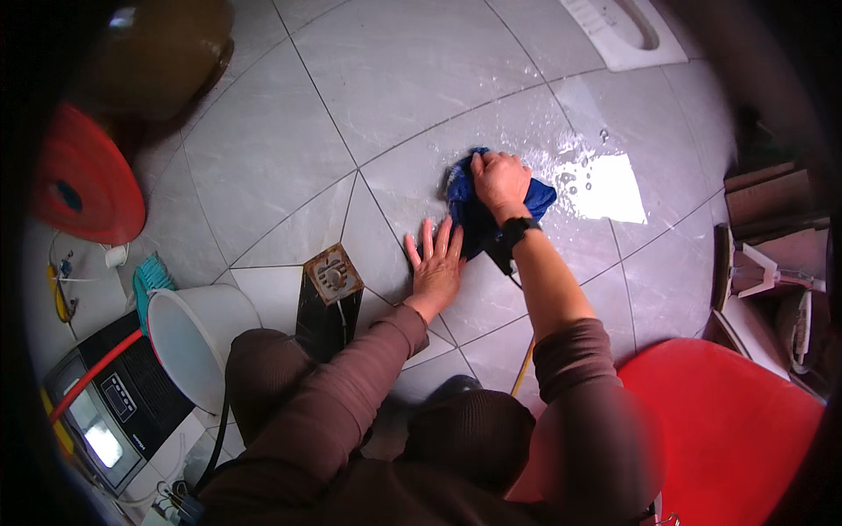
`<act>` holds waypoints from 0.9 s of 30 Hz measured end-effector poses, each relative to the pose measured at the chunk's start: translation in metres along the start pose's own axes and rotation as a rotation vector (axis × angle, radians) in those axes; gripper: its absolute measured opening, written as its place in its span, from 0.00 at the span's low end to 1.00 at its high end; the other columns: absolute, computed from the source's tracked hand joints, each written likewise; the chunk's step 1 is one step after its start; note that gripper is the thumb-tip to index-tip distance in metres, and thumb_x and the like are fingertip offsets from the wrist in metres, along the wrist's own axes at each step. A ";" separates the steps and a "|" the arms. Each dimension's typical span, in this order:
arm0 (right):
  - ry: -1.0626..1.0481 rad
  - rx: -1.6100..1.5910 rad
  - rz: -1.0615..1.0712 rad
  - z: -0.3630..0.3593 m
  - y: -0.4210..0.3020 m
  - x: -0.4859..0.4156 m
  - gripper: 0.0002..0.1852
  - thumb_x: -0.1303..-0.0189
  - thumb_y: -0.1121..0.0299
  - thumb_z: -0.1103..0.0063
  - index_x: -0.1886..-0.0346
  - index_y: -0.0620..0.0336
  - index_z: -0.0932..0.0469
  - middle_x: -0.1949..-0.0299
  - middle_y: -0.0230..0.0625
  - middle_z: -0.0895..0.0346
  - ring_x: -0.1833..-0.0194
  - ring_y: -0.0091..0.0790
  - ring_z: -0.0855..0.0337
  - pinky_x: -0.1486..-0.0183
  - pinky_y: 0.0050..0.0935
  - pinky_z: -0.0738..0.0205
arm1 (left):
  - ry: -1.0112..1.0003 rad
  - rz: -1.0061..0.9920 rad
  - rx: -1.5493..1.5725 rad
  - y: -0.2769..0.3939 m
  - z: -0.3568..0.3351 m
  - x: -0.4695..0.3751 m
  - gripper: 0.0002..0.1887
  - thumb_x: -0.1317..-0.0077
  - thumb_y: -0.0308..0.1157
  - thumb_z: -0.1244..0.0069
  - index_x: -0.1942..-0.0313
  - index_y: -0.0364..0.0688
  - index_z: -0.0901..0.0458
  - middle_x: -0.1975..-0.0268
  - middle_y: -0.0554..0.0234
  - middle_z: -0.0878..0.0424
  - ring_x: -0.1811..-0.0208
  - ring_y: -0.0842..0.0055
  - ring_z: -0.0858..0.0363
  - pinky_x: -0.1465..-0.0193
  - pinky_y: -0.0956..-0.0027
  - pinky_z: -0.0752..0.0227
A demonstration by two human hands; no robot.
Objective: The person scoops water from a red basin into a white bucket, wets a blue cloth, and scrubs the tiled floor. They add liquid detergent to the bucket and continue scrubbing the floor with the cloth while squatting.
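Note:
My right hand (502, 183) grips a bunched blue cloth (541, 199) and presses it onto the grey tiled floor (401, 118). A black band sits on that wrist. Beside the cloth, my left hand (437, 275) lies palm down with its fingers spread and looks wet; whether its fingertips touch the cloth edge I cannot tell. Water and bubbles shine on the tiles around the cloth, with a bright reflection to its right. Nearer to me, a small dark object (498, 253) is partly hidden behind my right forearm.
A square rusty floor drain (333, 273) lies left of my hands. At left are a white bucket (230, 315), a teal brush (150, 271), a black appliance (112, 388) and a red round object (99, 184). A white squat toilet (608, 49) is far right; a red surface (717, 421) lies near right.

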State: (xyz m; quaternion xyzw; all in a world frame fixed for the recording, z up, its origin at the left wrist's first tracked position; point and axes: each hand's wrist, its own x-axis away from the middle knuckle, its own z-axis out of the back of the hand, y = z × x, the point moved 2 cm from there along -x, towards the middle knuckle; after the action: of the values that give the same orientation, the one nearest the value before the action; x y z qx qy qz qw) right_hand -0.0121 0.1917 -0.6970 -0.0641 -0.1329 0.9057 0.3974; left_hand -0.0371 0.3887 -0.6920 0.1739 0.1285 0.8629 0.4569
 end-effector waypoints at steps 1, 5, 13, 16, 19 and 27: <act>-0.138 -0.005 -0.065 0.005 0.005 -0.013 0.19 0.41 0.49 0.51 0.70 0.53 0.19 0.65 0.41 0.21 0.56 0.47 0.23 0.56 0.48 0.30 | -0.004 0.001 0.005 0.000 0.001 0.000 0.29 0.38 0.37 0.54 0.37 0.43 0.40 0.31 0.59 0.50 0.28 0.52 0.61 0.35 0.34 0.74; -0.160 0.025 -0.204 0.045 0.055 -0.028 0.22 0.49 0.59 0.37 0.51 0.52 0.29 0.57 0.47 0.25 0.52 0.53 0.25 0.51 0.46 0.29 | -0.001 0.001 0.005 0.003 0.001 0.000 0.30 0.37 0.38 0.54 0.36 0.41 0.43 0.30 0.59 0.54 0.28 0.52 0.64 0.34 0.37 0.75; -0.308 -1.331 -0.430 0.140 0.025 0.039 0.13 0.40 0.67 0.42 0.60 0.70 0.23 0.68 0.31 0.24 0.65 0.23 0.26 0.60 0.21 0.33 | 0.153 0.004 0.137 -0.013 -0.012 0.000 0.29 0.44 0.36 0.46 0.42 0.45 0.35 0.32 0.61 0.50 0.29 0.54 0.62 0.33 0.39 0.76; -0.157 -1.358 -0.188 0.216 -0.009 0.047 0.11 0.39 0.67 0.42 0.62 0.68 0.23 0.68 0.29 0.24 0.64 0.20 0.26 0.59 0.20 0.32 | 0.269 -0.036 0.411 -0.008 0.001 -0.012 0.24 0.49 0.26 0.46 0.49 0.44 0.31 0.34 0.53 0.47 0.31 0.55 0.54 0.37 0.33 0.66; -0.004 -1.109 0.075 0.256 -0.030 0.085 0.07 0.42 0.69 0.40 0.64 0.63 0.23 0.68 0.27 0.24 0.65 0.20 0.27 0.59 0.21 0.31 | 0.222 -0.111 0.639 0.014 0.035 -0.034 0.23 0.49 0.25 0.47 0.50 0.42 0.30 0.36 0.47 0.44 0.36 0.56 0.42 0.38 0.41 0.53; -0.290 -0.686 0.434 0.143 -0.029 0.182 0.21 0.58 0.77 0.36 0.55 0.55 0.24 0.54 0.40 0.29 0.50 0.45 0.33 0.46 0.38 0.39 | 0.007 0.574 1.685 -0.003 0.055 -0.015 0.25 0.37 0.37 0.54 0.40 0.45 0.35 0.49 0.62 0.28 0.48 0.77 0.31 0.48 0.68 0.38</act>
State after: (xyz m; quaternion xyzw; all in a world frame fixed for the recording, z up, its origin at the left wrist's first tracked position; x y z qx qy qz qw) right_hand -0.1459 0.3176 -0.5536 -0.0909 -0.4643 0.8713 0.1305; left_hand -0.0038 0.3814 -0.6462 0.4753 0.6734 0.5634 -0.0571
